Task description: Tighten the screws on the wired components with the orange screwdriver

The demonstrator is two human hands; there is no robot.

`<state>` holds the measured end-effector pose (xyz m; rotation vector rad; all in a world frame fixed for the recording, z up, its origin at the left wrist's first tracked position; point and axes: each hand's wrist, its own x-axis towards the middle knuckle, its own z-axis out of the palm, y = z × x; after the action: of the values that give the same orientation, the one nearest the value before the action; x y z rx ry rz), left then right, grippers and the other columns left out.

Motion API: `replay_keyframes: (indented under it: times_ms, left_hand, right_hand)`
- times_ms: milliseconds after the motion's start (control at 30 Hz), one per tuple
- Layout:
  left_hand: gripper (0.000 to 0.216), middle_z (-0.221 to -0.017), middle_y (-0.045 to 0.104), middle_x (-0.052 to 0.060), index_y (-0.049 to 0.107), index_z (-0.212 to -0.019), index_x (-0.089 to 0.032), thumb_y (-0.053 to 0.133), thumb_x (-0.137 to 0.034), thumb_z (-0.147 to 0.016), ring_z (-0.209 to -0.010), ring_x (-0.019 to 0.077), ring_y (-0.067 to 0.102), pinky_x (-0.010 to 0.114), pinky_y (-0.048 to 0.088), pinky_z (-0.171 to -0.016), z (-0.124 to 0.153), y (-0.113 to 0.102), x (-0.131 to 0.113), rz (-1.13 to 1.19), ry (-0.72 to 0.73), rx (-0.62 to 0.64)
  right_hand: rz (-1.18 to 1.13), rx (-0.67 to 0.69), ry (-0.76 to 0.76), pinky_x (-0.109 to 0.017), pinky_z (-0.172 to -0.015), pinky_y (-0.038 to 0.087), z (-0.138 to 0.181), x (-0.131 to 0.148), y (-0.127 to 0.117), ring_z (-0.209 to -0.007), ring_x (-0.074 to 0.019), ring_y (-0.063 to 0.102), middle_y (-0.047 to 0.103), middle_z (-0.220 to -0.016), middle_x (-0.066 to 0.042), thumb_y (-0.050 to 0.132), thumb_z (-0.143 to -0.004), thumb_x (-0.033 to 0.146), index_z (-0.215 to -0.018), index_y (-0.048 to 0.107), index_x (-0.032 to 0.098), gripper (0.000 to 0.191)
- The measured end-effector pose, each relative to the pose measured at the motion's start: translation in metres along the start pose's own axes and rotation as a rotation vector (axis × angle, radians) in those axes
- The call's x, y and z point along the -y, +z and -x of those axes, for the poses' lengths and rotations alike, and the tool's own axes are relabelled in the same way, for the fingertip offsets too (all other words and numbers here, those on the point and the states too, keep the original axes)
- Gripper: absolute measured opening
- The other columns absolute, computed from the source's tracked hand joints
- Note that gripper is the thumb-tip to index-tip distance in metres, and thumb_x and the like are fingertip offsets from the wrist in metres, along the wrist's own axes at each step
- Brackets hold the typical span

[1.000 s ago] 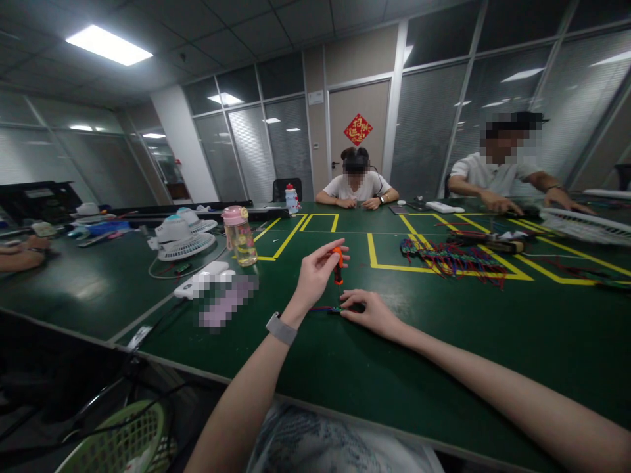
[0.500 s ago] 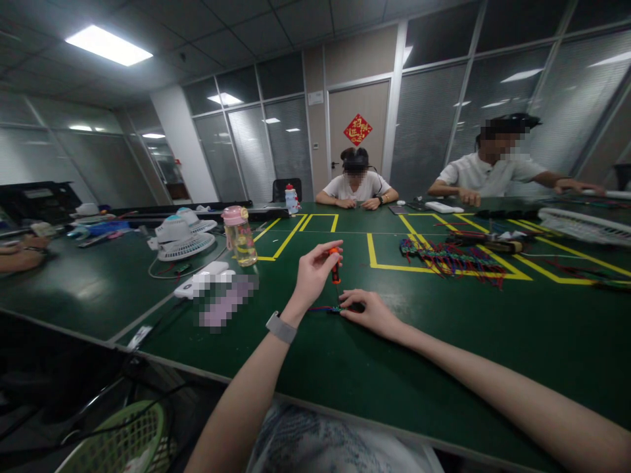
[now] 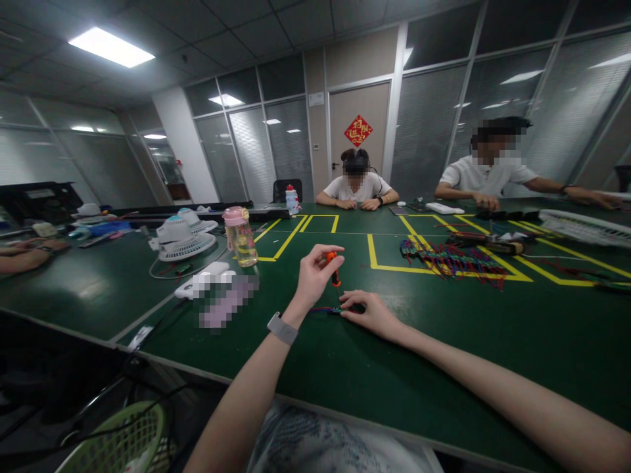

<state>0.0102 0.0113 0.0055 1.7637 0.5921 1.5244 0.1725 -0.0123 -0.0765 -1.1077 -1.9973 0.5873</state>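
Observation:
My left hand [image 3: 315,272] is closed around the handle of an orange and black screwdriver [image 3: 336,278], which stands nearly upright with its shaft pointing down. The shaft's tip meets a small green circuit board [image 3: 336,310] lying on the green table. Red and blue wires [image 3: 320,309] run from the board's left end. On the right, my right hand [image 3: 367,307] pinches the board's edge between its fingers, low against the tabletop. A small dark thing partly shows beneath that hand.
A pink-lidded bottle [image 3: 240,238], a white power strip [image 3: 204,279] and white fan parts [image 3: 182,236] stand to the left. Several wired boards [image 3: 448,256] lie in a pile ahead on the right, over yellow tape [image 3: 372,253]. Two people sit across the green table [image 3: 394,374].
The screwdriver handle shifts slightly in my left fingers, which have moved a little. My right hand stays on the board. The co-worker at the right has moved their hands.

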Motion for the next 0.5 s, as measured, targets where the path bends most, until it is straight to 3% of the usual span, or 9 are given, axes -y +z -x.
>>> replay_keyframes:
  times_ms: [167,267,367,500]
  left_hand:
    - [0.028,-0.115,0.058,0.008,0.067,-0.105,-0.020,0.050,-0.033,-0.087,-0.100,0.0183,0.058,0.028,0.050,-0.081,-0.0009,0.0004,0.0018,0.118,-0.015,0.043]
    - [0.032,-0.106,0.063,0.008,0.062,-0.113,-0.019,0.051,-0.033,-0.086,-0.089,0.0172,0.062,0.030,0.052,-0.075,-0.0008,0.0009,0.0025,0.197,-0.069,0.078]
    - [0.027,-0.092,0.064,0.005,0.067,-0.102,-0.018,0.062,-0.032,-0.079,-0.078,0.0126,0.060,0.025,0.050,-0.071,-0.0005,0.0002,0.0019,0.058,-0.030,-0.003]
    - [0.022,-0.106,0.060,0.006,0.070,-0.095,-0.019,0.059,-0.032,-0.081,-0.093,0.0151,0.059,0.023,0.049,-0.076,-0.0012,-0.0001,0.0027,0.020,0.009,-0.038]
  right_hand:
    - [0.000,-0.004,-0.001,-0.042,-0.095,0.045,0.0002,0.0013,-0.0003,-0.106,-0.0232,0.060,0.069,-0.103,-0.010,0.066,-0.073,0.028,-0.082,0.073,0.019,0.014]
    - [0.008,-0.004,-0.001,-0.041,-0.095,0.045,0.0001,0.0013,-0.0002,-0.106,-0.0233,0.060,0.069,-0.103,-0.010,0.066,-0.073,0.027,-0.082,0.073,0.018,0.014]
    - [0.008,-0.007,-0.008,-0.041,-0.094,0.045,-0.0001,-0.0011,0.0006,-0.106,-0.0234,0.061,0.070,-0.103,-0.010,0.066,-0.073,0.026,-0.082,0.073,0.018,0.014]
    - [0.004,-0.004,-0.019,-0.042,-0.094,0.045,-0.0005,-0.0046,0.0013,-0.105,-0.0232,0.061,0.070,-0.102,-0.009,0.067,-0.073,0.027,-0.082,0.073,0.019,0.013]
